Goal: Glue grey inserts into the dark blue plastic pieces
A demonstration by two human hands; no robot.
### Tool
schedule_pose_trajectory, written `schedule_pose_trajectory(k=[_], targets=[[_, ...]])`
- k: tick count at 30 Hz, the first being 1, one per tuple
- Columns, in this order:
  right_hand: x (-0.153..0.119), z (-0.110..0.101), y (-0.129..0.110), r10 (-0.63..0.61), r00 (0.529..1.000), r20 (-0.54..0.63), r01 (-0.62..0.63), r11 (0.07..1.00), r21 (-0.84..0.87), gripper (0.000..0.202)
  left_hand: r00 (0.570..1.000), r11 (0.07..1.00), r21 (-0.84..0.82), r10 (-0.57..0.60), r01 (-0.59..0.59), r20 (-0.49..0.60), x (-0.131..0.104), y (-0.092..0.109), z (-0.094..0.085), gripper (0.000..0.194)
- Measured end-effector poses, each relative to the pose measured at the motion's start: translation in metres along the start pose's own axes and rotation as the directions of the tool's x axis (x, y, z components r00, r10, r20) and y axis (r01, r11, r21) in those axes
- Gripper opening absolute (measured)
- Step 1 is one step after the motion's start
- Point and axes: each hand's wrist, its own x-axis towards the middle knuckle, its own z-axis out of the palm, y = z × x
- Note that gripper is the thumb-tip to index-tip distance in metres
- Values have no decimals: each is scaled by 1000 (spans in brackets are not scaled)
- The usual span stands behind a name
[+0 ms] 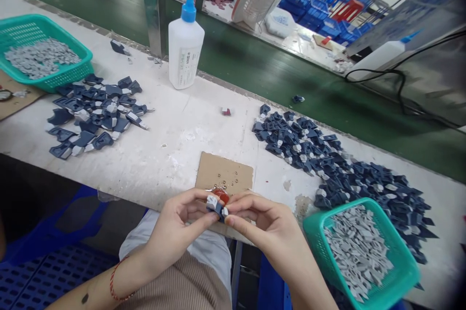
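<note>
Over the table's front edge, my left hand (177, 225) pinches a small dark blue plastic part (214, 206) with a light grey piece (211, 201) on its upper left. From the other side, the fingertips of my right hand (262, 218) close on a second small light grey piece (224, 212) at the part's right end. Whether that piece is attached cannot be made out. Just behind the fingers lies a brown cardboard square (225, 169) with drops of clear liquid and a round red object (221, 195), partly hidden by my hands.
Piles of dark blue parts lie at left (98, 111) and right (309, 140). Green baskets of small grey pieces stand at far left (85, 65) and front right (404, 276). A white bottle with blue nozzle (185, 48) stands behind, before a green conveyor belt (225, 62).
</note>
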Motion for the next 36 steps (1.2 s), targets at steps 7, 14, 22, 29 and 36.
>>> schedule_pose_trajectory(k=[7,14,22,29,36], targets=[[-2,1,-1,-42,999,-10,42,998,-39,5,999,997,68,33,-31,-24,-2,-1,2,16],[-2,-3,9,138,979,151,-181,927,330,24,989,994,36,99,-104,107,-3,3,3,21],[-12,12,22,74,990,-124,-12,899,437,26,991,997,59,52,-59,125,3,5,11,40],[-27,-13,42,5,946,-325,97,950,296,26,974,877,429,222,-217,39,42,23,-2,40],[-80,-115,74,-47,572,-819,-229,949,-214,35,859,145,981,511,-130,38,94,49,-78,35]])
